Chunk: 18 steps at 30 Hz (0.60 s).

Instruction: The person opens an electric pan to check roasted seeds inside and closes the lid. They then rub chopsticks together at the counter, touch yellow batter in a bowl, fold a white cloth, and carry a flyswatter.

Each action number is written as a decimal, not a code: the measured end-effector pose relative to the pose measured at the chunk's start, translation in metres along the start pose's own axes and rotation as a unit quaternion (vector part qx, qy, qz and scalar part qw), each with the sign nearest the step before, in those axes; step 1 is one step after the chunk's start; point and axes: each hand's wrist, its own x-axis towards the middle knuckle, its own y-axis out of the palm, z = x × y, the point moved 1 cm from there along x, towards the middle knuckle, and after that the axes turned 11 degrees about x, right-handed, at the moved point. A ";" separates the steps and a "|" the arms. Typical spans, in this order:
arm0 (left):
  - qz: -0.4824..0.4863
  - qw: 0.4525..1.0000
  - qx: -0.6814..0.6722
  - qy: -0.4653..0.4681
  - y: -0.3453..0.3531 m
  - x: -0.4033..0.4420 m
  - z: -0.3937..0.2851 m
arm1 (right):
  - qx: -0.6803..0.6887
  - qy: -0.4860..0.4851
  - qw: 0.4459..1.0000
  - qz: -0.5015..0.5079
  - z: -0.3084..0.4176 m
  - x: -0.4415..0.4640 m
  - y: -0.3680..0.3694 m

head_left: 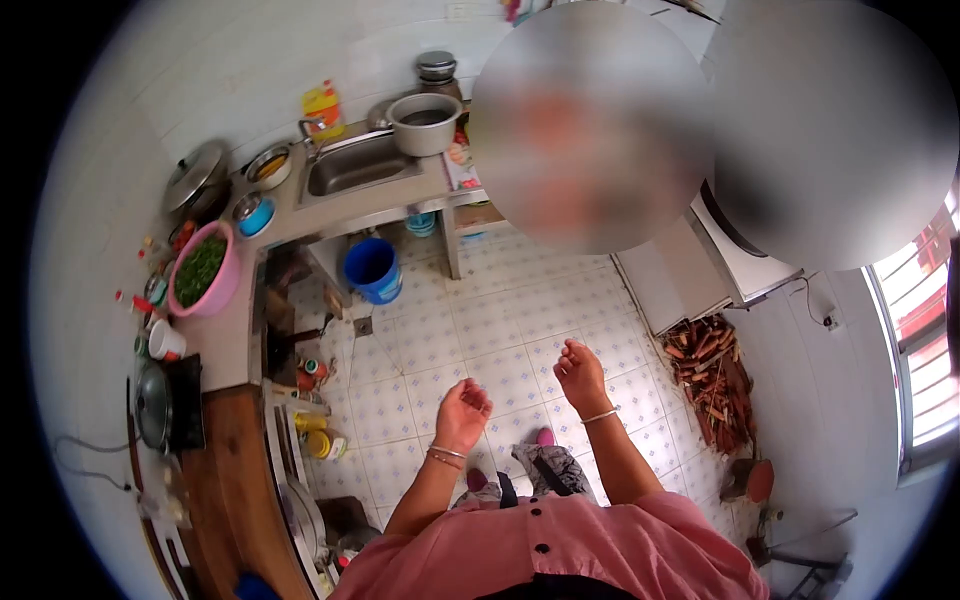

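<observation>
My left hand (465, 412) is held in the air over the tiled floor (470, 330), palm turned up and fingers loosely curled, with nothing in it. A thin bracelet circles that wrist. My right hand (578, 370) hangs a little farther forward, its fingers bent and slightly apart, also holding nothing; a pale bangle (599, 417) is on the wrist. Neither hand touches any object. Beyond them, a blue bucket (372, 270) stands on the floor by the counter.
Along the counter are a sink (362, 165), a large metal pot (424, 125) and a pink basin (207, 270) of leafy greens. A wooden worktop (232, 490) runs along the left. Firewood (710, 380) is heaped at right. Blurred patches hide the upper right.
</observation>
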 end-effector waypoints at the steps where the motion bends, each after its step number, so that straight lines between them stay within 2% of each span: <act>1: 0.011 1.000 0.018 -0.022 0.011 0.017 0.006 | 0.008 -0.019 1.000 -0.017 0.011 0.008 -0.007; 2: 0.015 0.999 0.022 -0.026 0.019 0.035 0.012 | 0.011 -0.024 0.999 -0.018 0.022 0.018 -0.014; 5: 0.000 0.992 0.040 -0.118 0.045 0.090 0.038 | 0.041 -0.041 0.997 -0.059 0.054 0.050 -0.039; 8: 0.040 0.986 0.040 -0.158 0.074 0.148 0.063 | 0.081 -0.044 0.995 -0.026 0.095 0.099 -0.059; 10: 0.055 0.984 0.065 -0.157 0.107 0.194 0.076 | 0.086 -0.066 0.992 -0.068 0.128 0.133 -0.062; 12: 0.017 0.980 0.077 -0.184 0.137 0.225 0.089 | 0.104 -0.063 0.989 -0.081 0.166 0.161 -0.064; 16: 0.072 0.973 0.131 -0.175 0.213 0.294 0.102 | 0.077 -0.101 0.989 -0.078 0.235 0.222 -0.058; 18: 0.070 0.972 0.135 -0.179 0.242 0.321 0.107 | 0.051 -0.124 0.988 -0.078 0.263 0.251 -0.061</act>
